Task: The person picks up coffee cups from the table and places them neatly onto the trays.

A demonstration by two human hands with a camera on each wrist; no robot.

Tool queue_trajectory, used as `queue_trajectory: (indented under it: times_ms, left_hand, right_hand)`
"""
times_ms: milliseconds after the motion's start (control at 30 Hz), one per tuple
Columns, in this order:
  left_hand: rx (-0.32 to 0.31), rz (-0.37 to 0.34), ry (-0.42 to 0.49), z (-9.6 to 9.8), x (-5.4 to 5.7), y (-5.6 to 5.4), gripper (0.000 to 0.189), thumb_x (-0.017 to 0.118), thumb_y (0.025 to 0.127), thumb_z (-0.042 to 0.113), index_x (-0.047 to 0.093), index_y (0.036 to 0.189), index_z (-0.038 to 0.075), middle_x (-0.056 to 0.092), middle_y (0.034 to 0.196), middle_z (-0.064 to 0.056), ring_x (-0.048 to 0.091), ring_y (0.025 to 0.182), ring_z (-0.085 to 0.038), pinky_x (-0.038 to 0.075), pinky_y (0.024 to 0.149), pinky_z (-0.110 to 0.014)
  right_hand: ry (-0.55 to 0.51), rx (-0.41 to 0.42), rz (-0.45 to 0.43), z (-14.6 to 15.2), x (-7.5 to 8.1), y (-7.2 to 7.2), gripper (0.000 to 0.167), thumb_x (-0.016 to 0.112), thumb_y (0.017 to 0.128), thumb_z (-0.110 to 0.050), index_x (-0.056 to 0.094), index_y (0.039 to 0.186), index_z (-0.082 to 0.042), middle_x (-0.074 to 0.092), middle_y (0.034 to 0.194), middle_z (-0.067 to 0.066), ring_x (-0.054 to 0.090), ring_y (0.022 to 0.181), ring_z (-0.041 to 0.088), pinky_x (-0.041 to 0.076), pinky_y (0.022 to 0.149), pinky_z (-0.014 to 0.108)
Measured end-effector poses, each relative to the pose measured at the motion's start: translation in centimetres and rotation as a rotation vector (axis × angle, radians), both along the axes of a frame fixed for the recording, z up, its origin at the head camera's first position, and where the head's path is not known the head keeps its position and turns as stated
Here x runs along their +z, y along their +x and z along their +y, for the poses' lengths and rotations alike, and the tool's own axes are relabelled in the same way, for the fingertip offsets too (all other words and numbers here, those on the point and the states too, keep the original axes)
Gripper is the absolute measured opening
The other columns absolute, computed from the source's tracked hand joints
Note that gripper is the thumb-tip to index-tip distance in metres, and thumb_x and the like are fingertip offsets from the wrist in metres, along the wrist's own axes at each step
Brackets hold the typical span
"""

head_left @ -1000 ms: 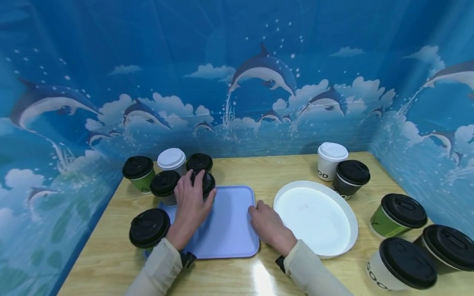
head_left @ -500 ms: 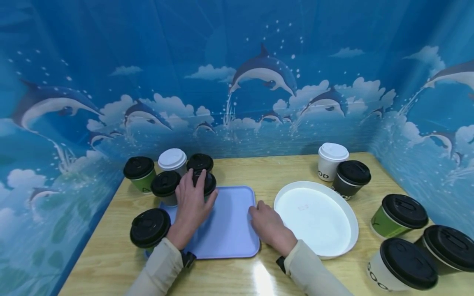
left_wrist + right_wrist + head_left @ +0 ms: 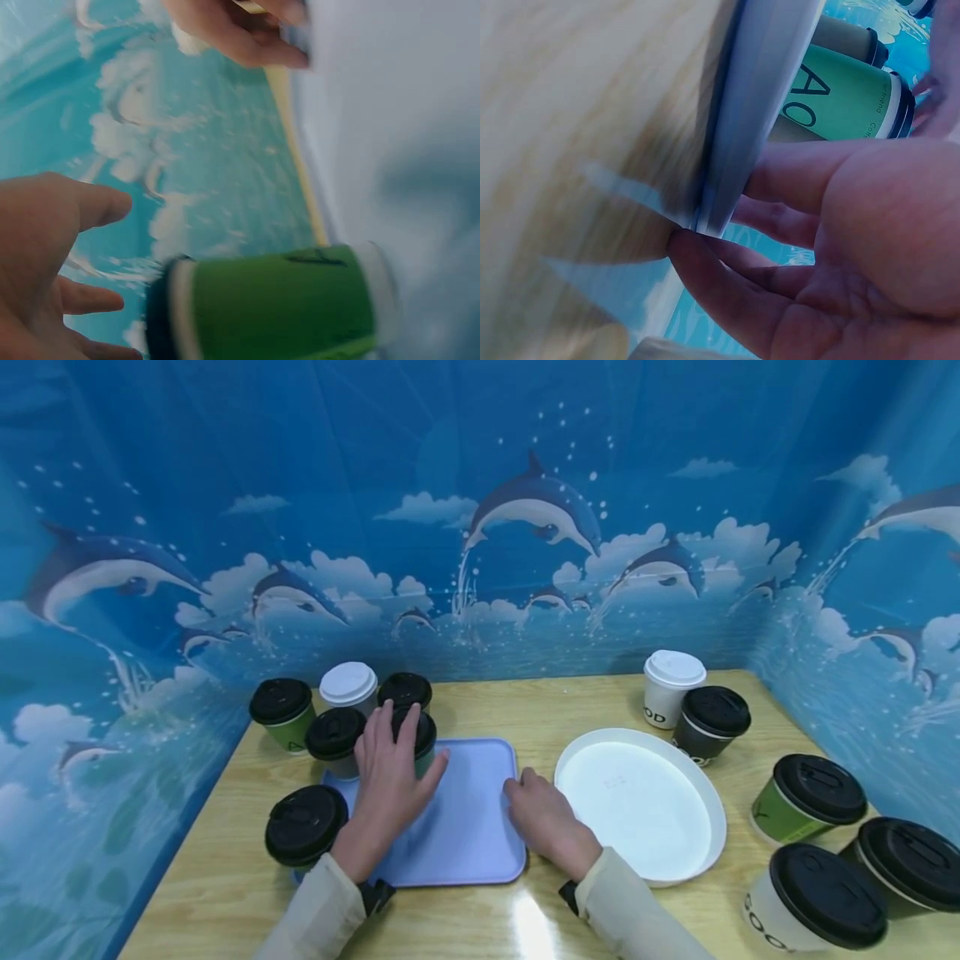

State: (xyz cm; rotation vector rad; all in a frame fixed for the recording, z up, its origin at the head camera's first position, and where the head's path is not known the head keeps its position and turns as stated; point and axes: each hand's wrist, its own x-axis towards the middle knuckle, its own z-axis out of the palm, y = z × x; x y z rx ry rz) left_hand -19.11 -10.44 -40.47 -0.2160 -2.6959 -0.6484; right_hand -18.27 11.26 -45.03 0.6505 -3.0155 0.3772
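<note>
My left hand (image 3: pixel 390 781) hovers at a green paper cup (image 3: pixel 424 763) with a black lid, at the back of the lilac tray (image 3: pixel 472 827). In the left wrist view, the left hand (image 3: pixel 41 247) has its fingers spread, with a gap between them and the lid of the upright green cup (image 3: pixel 285 304). At the tray's right edge, my right hand (image 3: pixel 546 820) pinches the rim. The right wrist view has the thumb and fingers of the right hand (image 3: pixel 870 225) on either side of the tray rim (image 3: pixel 761 97).
Beside the tray stands a round white tray (image 3: pixel 637 810). Dark, white and green lidded cups crowd the left, including a black-lidded cup (image 3: pixel 306 827) at the tray's near left. Several more, such as a white cup (image 3: pixel 813 893), line the right side. A dolphin-print curtain (image 3: pixel 480 527) encloses the table.
My left hand has loosened from the green cup: its thumb has swung out to the right and more of the cup's side shows. The right hand stays on the tray rim.
</note>
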Motion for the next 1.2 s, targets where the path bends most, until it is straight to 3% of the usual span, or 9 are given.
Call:
queue_trajectory:
  times_ms: [267, 400, 500, 633, 767, 833, 933, 1033, 1200]
  left_hand:
    - [-0.211, 0.216, 0.041, -0.6, 4.0, 5.4, 0.069, 0.080, 0.091, 0.035, 0.055, 0.147, 0.004, 0.038, 0.159, -0.025, 0.031, 0.148, -0.047, 0.026, 0.110, -0.073]
    - [-0.224, 0.263, 0.032, -2.4, 6.3, 8.1, 0.066, 0.079, 0.090, 0.039, 0.059, 0.143, 0.006, 0.041, 0.158, -0.021, 0.032, 0.148, -0.043, 0.027, 0.110, -0.073]
    - [-0.198, 0.312, 0.052, -4.9, 7.8, 8.8, 0.066, 0.071, 0.095, 0.047, 0.058, 0.144, 0.006, 0.041, 0.158, -0.021, 0.031, 0.148, -0.044, 0.025, 0.112, -0.072]
    - [-0.101, 0.363, 0.123, -9.0, 9.4, 7.9, 0.065, 0.069, 0.098, 0.044, 0.055, 0.146, 0.003, 0.041, 0.158, -0.025, 0.032, 0.146, -0.049, 0.022, 0.115, -0.072]
    - [0.044, 0.313, 0.182, -13.2, 9.6, 5.7, 0.064, 0.068, 0.099, 0.035, 0.051, 0.149, -0.001, 0.037, 0.159, -0.028, 0.030, 0.147, -0.052, 0.018, 0.116, -0.073]
    - [0.105, 0.265, 0.178, -15.0, 9.1, 4.6, 0.065, 0.064, 0.102, 0.036, 0.048, 0.150, -0.003, 0.034, 0.160, -0.030, 0.028, 0.148, -0.052, 0.018, 0.116, -0.074]
    - [0.143, 0.199, 0.138, -17.1, 8.0, 3.0, 0.069, 0.059, 0.104, 0.040, 0.043, 0.151, -0.008, 0.032, 0.158, -0.035, 0.027, 0.146, -0.055, 0.019, 0.113, -0.076]
    - [0.150, 0.136, 0.096, -18.6, 7.0, 1.3, 0.073, 0.056, 0.104, 0.043, 0.040, 0.151, -0.011, 0.032, 0.155, -0.039, 0.027, 0.143, -0.059, 0.021, 0.109, -0.078]
    - [0.152, -0.027, 0.076, -19.9, 6.0, -1.3, 0.083, 0.051, 0.105, 0.050, 0.028, 0.157, -0.010, 0.023, 0.157, -0.042, 0.022, 0.142, -0.063, 0.023, 0.104, -0.080]
  right_hand:
    - [-0.021, 0.008, 0.001, -0.1, 0.1, 0.0, 0.007, 0.063, 0.097, -0.003, 0.064, 0.099, 0.004, 0.054, 0.088, 0.017, 0.054, 0.070, 0.027, 0.050, 0.057, 0.043]
    - [-0.024, 0.008, -0.001, -0.2, 0.0, 0.0, 0.008, 0.060, 0.098, -0.002, 0.065, 0.099, 0.004, 0.054, 0.087, 0.017, 0.053, 0.069, 0.026, 0.050, 0.057, 0.043]
    - [-0.022, 0.007, 0.002, -0.1, 0.1, 0.0, 0.010, 0.058, 0.098, -0.002, 0.065, 0.100, 0.004, 0.054, 0.088, 0.017, 0.053, 0.069, 0.026, 0.050, 0.057, 0.043]
    - [-0.014, -0.001, -0.002, 0.0, 0.0, 0.0, 0.011, 0.057, 0.099, -0.003, 0.066, 0.102, 0.004, 0.054, 0.088, 0.016, 0.053, 0.070, 0.026, 0.050, 0.058, 0.042]
    - [-0.012, -0.005, 0.001, 0.0, -0.1, 0.0, 0.012, 0.057, 0.100, -0.003, 0.066, 0.103, 0.004, 0.054, 0.089, 0.017, 0.054, 0.070, 0.027, 0.051, 0.058, 0.042]
    - [-0.013, -0.003, 0.003, 0.0, -0.2, -0.1, 0.012, 0.057, 0.100, -0.003, 0.066, 0.103, 0.004, 0.055, 0.089, 0.017, 0.054, 0.070, 0.027, 0.051, 0.058, 0.042]
    - [-0.014, 0.002, 0.006, 0.0, -0.4, 0.0, 0.012, 0.058, 0.099, -0.003, 0.066, 0.103, 0.004, 0.055, 0.089, 0.017, 0.054, 0.070, 0.027, 0.051, 0.058, 0.042]
    - [-0.011, 0.004, 0.008, 0.0, -0.4, -0.1, 0.011, 0.059, 0.099, -0.004, 0.066, 0.103, 0.004, 0.054, 0.089, 0.017, 0.054, 0.070, 0.026, 0.051, 0.058, 0.042]
    - [-0.011, -0.002, 0.005, -0.1, -0.3, -0.1, 0.011, 0.059, 0.099, -0.004, 0.066, 0.103, 0.003, 0.055, 0.089, 0.016, 0.054, 0.070, 0.026, 0.051, 0.058, 0.041]
